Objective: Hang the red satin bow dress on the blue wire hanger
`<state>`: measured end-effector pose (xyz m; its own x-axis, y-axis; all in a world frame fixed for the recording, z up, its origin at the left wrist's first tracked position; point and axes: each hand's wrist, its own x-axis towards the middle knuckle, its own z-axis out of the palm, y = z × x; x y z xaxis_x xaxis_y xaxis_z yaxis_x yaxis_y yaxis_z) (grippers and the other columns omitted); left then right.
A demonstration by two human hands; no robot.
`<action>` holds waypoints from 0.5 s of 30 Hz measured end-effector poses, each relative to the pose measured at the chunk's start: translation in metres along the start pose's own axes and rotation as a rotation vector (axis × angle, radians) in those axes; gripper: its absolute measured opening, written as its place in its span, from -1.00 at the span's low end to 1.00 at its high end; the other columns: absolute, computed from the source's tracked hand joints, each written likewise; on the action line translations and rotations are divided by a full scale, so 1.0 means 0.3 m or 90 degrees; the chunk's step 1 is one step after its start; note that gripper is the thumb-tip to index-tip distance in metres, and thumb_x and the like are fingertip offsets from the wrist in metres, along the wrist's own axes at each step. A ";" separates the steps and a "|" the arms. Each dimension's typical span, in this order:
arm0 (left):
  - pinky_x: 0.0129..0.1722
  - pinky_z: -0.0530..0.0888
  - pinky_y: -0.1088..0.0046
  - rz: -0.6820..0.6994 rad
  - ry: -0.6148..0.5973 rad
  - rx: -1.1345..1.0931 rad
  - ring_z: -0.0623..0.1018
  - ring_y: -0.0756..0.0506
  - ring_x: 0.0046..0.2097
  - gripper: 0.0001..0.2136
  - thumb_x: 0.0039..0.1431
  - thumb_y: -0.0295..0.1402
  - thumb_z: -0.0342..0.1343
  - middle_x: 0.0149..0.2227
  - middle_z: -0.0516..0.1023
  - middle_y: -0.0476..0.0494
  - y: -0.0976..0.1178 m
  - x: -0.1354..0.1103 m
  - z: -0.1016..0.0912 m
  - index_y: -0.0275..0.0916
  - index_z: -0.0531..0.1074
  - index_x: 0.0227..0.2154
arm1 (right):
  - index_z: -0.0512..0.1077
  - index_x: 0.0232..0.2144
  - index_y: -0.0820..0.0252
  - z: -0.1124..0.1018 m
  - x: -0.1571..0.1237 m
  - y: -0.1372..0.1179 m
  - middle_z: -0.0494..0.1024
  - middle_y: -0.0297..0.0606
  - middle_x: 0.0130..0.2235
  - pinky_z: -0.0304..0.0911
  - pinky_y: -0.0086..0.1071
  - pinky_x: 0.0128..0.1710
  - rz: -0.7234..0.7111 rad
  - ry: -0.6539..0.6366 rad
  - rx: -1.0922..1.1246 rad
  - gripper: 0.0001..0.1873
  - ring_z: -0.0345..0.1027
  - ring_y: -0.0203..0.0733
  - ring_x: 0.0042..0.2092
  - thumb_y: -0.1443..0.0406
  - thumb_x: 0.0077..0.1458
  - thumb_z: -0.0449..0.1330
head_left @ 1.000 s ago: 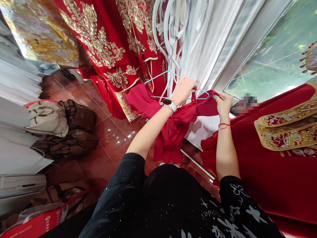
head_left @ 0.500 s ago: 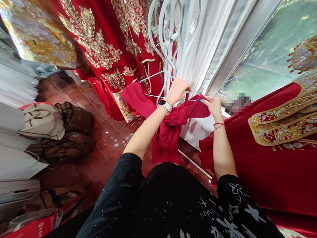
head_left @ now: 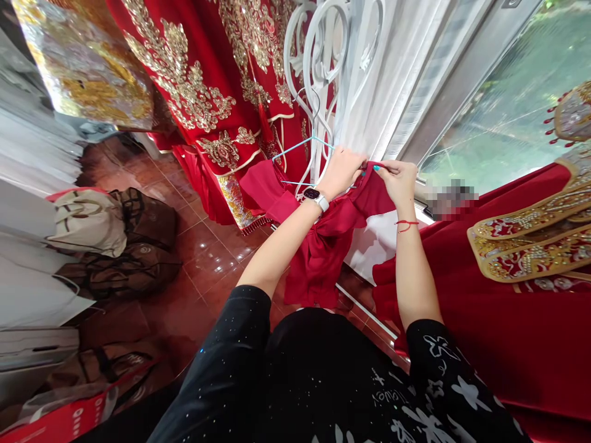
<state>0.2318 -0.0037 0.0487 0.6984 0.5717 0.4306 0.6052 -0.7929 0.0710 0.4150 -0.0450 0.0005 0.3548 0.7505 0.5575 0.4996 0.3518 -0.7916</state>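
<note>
A plain red satin garment [head_left: 323,246] hangs on a light blue wire hanger [head_left: 302,143] hooked on a white ornate metal stand [head_left: 323,55]. My left hand [head_left: 344,171], with a watch on its wrist, grips the garment's top at the hanger. Close beside it, my right hand [head_left: 398,180], a red string round the wrist, pinches the red cloth near the hanger's right end. Both hands are closed on the cloth, and the hanger's right half is hidden behind them.
Red gowns with gold embroidery [head_left: 203,80] hang at the back left. Brown and cream bags [head_left: 120,234] lie on the red tiled floor. White curtain [head_left: 397,67] and a window [head_left: 517,104] stand at the right, with another red embroidered garment [head_left: 526,246] below it.
My right hand has moved left along the hanger, drawing close to my left hand. The red cloth now covers the hanger's right end.
</note>
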 end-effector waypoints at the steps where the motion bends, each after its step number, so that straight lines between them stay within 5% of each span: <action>1: 0.11 0.28 0.15 -0.009 0.003 0.012 0.52 -0.24 0.02 -0.79 0.42 -0.45 0.03 -0.07 0.64 -0.25 0.003 0.001 -0.002 -0.23 0.53 -0.02 | 0.65 -0.40 0.12 0.013 -0.001 -0.016 0.71 -0.24 -0.33 0.55 -0.10 0.00 0.000 0.011 0.001 -0.86 0.64 0.03 -0.13 0.18 0.05 0.37; 9: 0.12 0.28 0.21 -0.046 0.039 -0.038 0.56 -0.22 -0.10 -0.74 0.43 -0.50 -0.06 -0.15 0.65 -0.21 0.023 -0.001 0.006 -0.26 0.41 0.09 | 0.57 -0.51 0.12 -0.015 0.009 -0.058 0.65 -0.24 -0.40 0.55 -0.16 -0.09 0.003 -0.074 -0.005 -0.66 0.57 -0.06 -0.25 0.03 -0.09 0.52; 15: 0.13 0.29 0.21 -0.007 -0.006 -0.032 0.55 -0.25 0.00 -0.63 0.37 -0.60 -0.15 -0.13 0.61 -0.25 -0.003 -0.011 -0.020 -0.25 0.41 0.11 | 0.57 -0.29 0.09 0.043 -0.003 -0.031 0.68 -0.24 -0.20 0.50 -0.21 0.04 0.005 -0.101 0.026 -0.71 0.57 -0.11 -0.11 0.08 0.02 0.47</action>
<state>0.2267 -0.0061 0.0528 0.6954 0.5828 0.4205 0.5939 -0.7955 0.1205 0.3999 -0.0417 0.0042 0.2273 0.8312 0.5074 0.4632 0.3660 -0.8071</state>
